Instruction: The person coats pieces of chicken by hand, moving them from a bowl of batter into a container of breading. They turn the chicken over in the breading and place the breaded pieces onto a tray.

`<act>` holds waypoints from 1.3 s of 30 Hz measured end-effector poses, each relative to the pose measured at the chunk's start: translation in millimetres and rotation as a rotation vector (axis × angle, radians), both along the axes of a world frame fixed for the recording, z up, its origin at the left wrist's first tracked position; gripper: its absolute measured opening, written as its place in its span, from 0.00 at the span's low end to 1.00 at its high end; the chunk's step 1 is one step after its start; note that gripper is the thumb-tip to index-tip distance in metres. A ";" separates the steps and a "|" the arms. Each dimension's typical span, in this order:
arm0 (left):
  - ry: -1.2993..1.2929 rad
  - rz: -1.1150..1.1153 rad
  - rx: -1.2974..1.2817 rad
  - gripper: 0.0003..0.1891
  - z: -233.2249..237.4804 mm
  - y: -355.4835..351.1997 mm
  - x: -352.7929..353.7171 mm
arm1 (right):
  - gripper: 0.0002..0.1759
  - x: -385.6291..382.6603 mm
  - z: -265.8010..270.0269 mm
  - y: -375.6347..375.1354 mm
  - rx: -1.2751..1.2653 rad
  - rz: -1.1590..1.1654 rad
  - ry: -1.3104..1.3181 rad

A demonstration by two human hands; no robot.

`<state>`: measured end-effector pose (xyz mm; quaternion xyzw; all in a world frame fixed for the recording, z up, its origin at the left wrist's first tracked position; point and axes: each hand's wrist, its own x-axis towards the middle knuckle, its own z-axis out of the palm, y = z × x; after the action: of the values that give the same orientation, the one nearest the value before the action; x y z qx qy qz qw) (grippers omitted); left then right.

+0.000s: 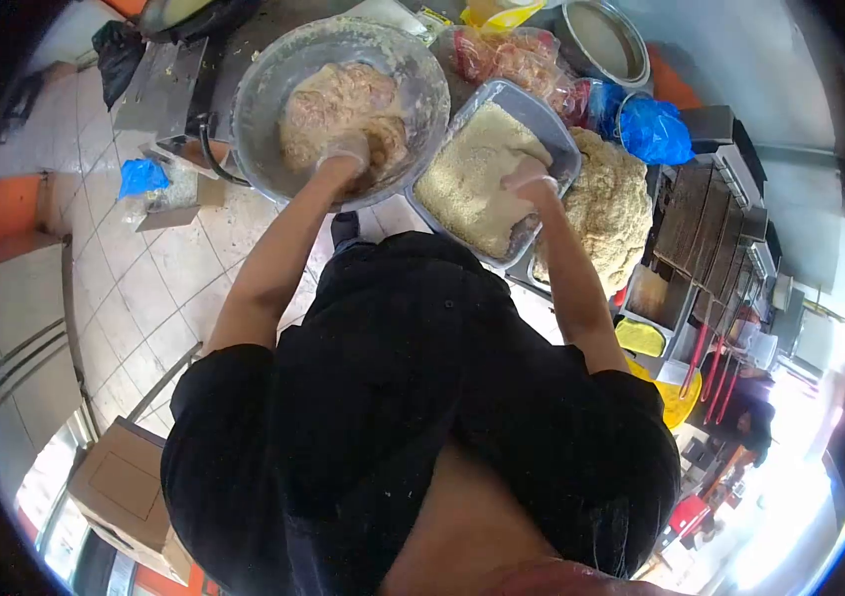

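Observation:
My left hand [345, 151] reaches into a large round basin [252, 109] and is coated in pale batter. Its fingers are sunk in the wet mix of raw meat pieces [343, 94], so they are hidden. Beside the basin on the right stands a grey rectangular tub [429, 204] of coarse tan breadcrumbs [472, 184]. My right hand [530, 181] is in this tub, at its right side, crumb-dusted, with fingers apart over the crumbs. A big heap of crumb-coated pieces [606, 204] lies just right of the tub.
Behind the tub are plastic bags of pinkish food [517, 62], a round metal pot [603, 42] and a blue plastic bag [655, 129]. To the right stand fryers with red-handled baskets [705, 363]. A cardboard box [125, 487] is at lower left, above tiled floor [159, 288].

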<state>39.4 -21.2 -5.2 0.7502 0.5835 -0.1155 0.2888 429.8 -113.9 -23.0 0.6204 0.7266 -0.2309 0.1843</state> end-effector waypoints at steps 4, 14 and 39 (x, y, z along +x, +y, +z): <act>-0.039 -0.078 -0.010 0.17 3.5 10.5 -7.9 | 0.20 -27.0 75.1 2.6 0.095 -0.275 0.433; -0.136 -0.445 0.281 0.16 22.3 14.6 42.4 | 0.11 -73.2 -57.7 -10.2 0.662 -0.225 0.167; -0.252 0.073 -0.107 0.24 42.4 19.7 -24.0 | 0.41 -13.0 -8.2 32.6 0.201 0.077 0.323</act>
<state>15.5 -1.6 37.3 0.7206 0.5624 -0.0410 0.4034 416.8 -81.2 -31.3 0.5621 0.7894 -0.2466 0.0111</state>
